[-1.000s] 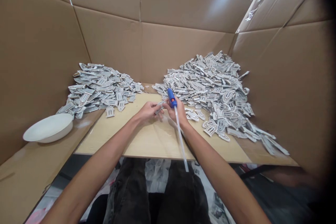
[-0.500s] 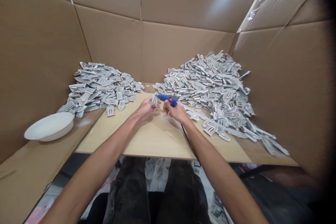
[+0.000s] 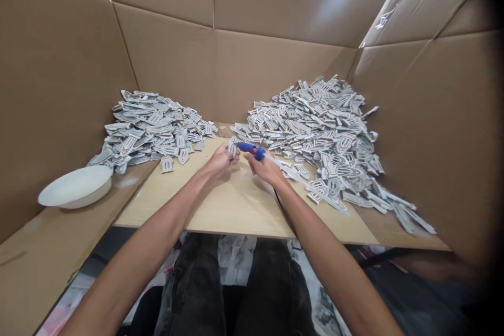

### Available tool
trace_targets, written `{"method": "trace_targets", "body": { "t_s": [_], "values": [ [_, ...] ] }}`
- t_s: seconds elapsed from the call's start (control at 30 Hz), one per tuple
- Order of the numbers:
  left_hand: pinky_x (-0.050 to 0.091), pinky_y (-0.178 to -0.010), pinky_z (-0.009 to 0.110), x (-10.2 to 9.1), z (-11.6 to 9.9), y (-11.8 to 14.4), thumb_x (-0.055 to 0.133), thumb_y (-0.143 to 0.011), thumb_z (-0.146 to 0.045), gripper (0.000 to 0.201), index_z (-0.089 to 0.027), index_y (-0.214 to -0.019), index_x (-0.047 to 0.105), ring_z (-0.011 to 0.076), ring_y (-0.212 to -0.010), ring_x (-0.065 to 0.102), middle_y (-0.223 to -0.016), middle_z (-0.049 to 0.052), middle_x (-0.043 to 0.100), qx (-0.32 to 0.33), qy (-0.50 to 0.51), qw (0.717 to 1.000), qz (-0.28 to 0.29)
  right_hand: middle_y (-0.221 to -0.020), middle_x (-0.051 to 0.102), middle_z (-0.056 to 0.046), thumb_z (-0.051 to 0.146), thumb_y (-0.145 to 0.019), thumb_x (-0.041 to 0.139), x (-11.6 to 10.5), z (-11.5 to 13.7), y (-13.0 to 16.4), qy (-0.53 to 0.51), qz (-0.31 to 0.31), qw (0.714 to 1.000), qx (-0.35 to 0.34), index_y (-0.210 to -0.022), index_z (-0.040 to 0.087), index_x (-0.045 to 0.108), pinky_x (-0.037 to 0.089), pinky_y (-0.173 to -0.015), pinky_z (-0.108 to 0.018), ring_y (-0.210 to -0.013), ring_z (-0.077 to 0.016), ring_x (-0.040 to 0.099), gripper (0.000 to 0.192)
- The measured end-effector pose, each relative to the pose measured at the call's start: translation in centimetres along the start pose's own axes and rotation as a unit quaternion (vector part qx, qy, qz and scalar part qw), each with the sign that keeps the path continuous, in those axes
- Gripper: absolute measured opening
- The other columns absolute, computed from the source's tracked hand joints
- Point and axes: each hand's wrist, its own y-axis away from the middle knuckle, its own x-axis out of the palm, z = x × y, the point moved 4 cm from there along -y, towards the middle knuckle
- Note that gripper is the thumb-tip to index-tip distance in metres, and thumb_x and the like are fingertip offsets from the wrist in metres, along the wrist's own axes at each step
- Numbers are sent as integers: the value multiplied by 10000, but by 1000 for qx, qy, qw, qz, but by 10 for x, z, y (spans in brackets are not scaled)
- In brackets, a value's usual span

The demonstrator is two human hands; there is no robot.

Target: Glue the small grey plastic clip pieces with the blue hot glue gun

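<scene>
Between the fingers of my left hand (image 3: pixel 221 161) stands a small pale slotted piece (image 3: pixel 232 147), arched at the top. My right hand (image 3: pixel 264 166) is closed round a blue hot glue gun (image 3: pixel 251 150), whose nozzle points left and meets or nearly meets the piece's edge. A long translucent glue stick (image 3: pixel 289 169) trails from the gun's back end toward the right. The gun's dark cord (image 3: pixel 280 202) runs down past my right wrist. Both hands are over the yellowish board (image 3: pixel 232 210).
Loose slotted pieces form a pile at the left (image 3: pixel 157 128) and a larger pile at the right (image 3: pixel 315 121). A white bowl (image 3: pixel 76 187) stands at the left on cardboard. Tall cardboard walls (image 3: pixel 283 58) enclose the back and sides.
The glue gun has turned slightly, and its glue stick now reaches further down to the right. My left hand still holds the slotted piece. The view has shifted a little.
</scene>
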Motion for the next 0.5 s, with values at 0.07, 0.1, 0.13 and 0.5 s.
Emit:
{"method": "trace_targets", "body": {
  "t_s": [0.07, 0.1, 0.13, 0.5],
  "values": [
    [331, -583, 232, -2, 2, -2, 568, -658, 4, 298, -187, -886, 557, 106, -629, 492, -770, -6, 571, 1, -25, 1000, -9, -476, 507, 19, 739, -939, 593, 1, -2, 0, 12, -9, 1000, -2, -638, 253, 587, 384, -554, -309, -509, -177, 508, 572],
    [332, -585, 231, -2, 4, -2, 570, -675, 2, 290, -191, -891, 556, 107, -629, 493, -772, -7, 573, 0, -38, 999, -14, -476, 496, 21, 727, -935, 610, 1, -3, -1, 17, -15, 1000, -2, -649, 253, 593, 373, -548, -311, -514, -182, 502, 554],
    [340, -593, 229, -3, 5, -3, 577, -697, -1, 279, -195, -897, 556, 108, -636, 498, -779, -8, 578, -2, -50, 999, -18, -482, 491, 20, 709, -935, 626, 1, -4, -1, 20, -21, 1000, 0, -659, 251, 602, 369, -548, -313, -523, -187, 501, 536],
    [433, -759, 234, -17, 13, -1, 674, -921, -197, 145, -230, -1024, 577, 146, -808, 545, -879, -4, 592, 87, -217, 972, -5, -745, 677, -34, 584, -1002, 646, 10, 11, 4, 107, 4, 992, -72, -848, 213, 743, 441, -706, -294, -712, -210, 626, 414]
  ]
}}
